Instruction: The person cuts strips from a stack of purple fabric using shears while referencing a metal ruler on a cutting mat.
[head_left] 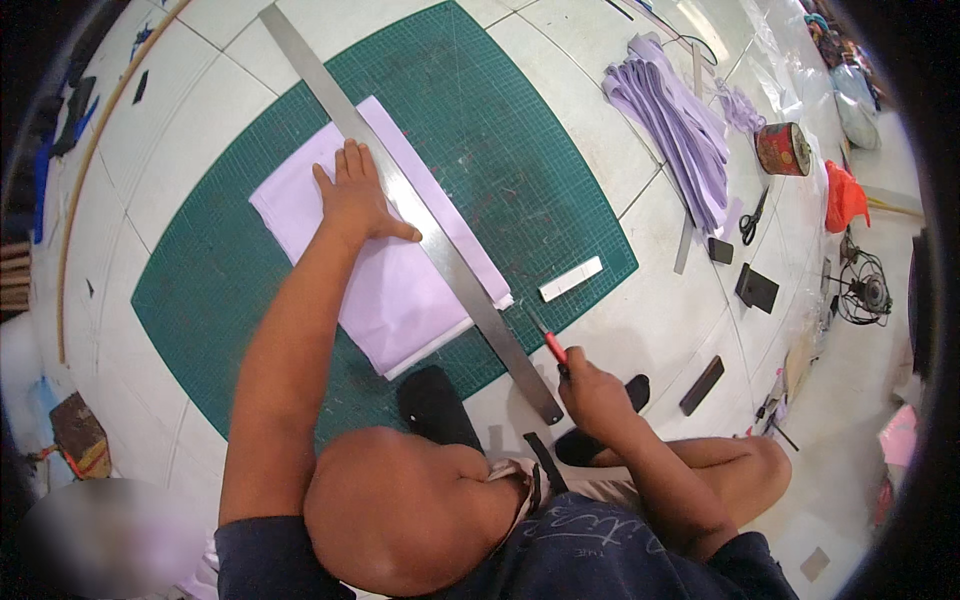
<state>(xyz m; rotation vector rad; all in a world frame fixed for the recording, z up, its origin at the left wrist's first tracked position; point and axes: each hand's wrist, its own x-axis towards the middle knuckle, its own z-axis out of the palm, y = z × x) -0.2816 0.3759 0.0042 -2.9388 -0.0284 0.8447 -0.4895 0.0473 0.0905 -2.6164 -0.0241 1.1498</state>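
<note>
Folded lilac fabric point(400, 315) lies in layers on a green cutting mat point(540, 170). A long metal ruler point(455, 268) runs slantwise over it, leaving a narrow strip of fabric showing along its right side. My left hand point(355, 205) presses flat with spread fingers on the fabric and the ruler's edge. In my right hand point(597, 400) is a red and black cutter knife point(555, 347), its blade pointing at the fabric's near right corner, apart from it. A white block-like piece point(570, 279) rests on the mat beside the blade.
On the tiled floor at right lie a bundle of lilac fabric strips point(675, 140), a round tin point(782, 150), black scissors point(755, 216) and several small dark blocks point(702, 386). A red plastic bag point(845, 196) and a fan point(868, 292) are farther right. My folded legs border the mat's near edge.
</note>
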